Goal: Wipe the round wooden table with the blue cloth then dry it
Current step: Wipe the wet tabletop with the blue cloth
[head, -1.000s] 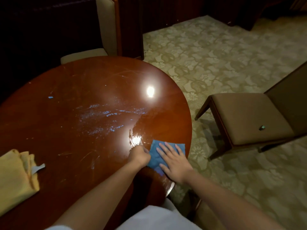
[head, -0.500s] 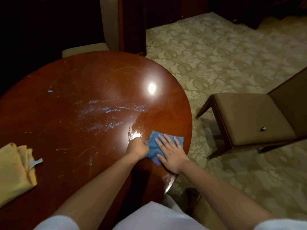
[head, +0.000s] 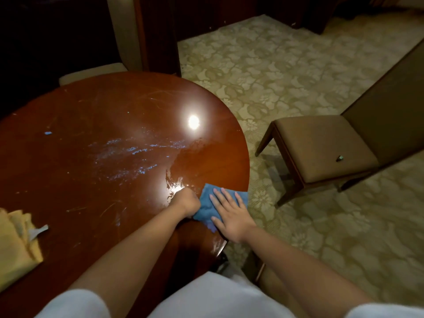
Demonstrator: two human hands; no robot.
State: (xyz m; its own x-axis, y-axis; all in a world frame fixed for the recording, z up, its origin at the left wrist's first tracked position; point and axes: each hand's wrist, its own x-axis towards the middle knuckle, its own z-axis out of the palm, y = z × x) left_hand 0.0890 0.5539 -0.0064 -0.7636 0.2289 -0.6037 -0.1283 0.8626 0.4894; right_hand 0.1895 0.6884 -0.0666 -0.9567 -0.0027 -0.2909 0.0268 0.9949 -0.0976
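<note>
At the lower left edge of the frame a folded yellow cloth (head: 16,244) lies on the round wooden table (head: 75,161), with a small pale tag (head: 40,230) sticking out from its right side. The tabletop fills the left and centre of the frame, dark red-brown and glossy, with fine scratches across it. A small blue fleck (head: 48,133) sits toward its upper left, and a patch of pale bluish smears (head: 128,154) spreads across the middle. To the right of the smears the surface looks wet and shiny, with a bright round light reflection (head: 193,121) above and a second glare just below it near the hands. The left hand (head: 187,200) is in the lower centre, its fingers curled into a fist that grips the left edge of the blue cloth (head: 207,203). The cloth lies on the table close to its right rim, in the lower centre-right of the frame. The right hand (head: 229,214) lies flat on top of the cloth, fingers straight and slightly spread, pressing it down; the two hands are just beside each other on the same cloth. A cream upholstered chair (head: 91,73) stands behind the table at the upper left. At the right, a brown padded chair (head: 321,145) stands on the patterned carpet (head: 263,65), well apart from the table, with a small dark object (head: 339,158) on its seat.
</note>
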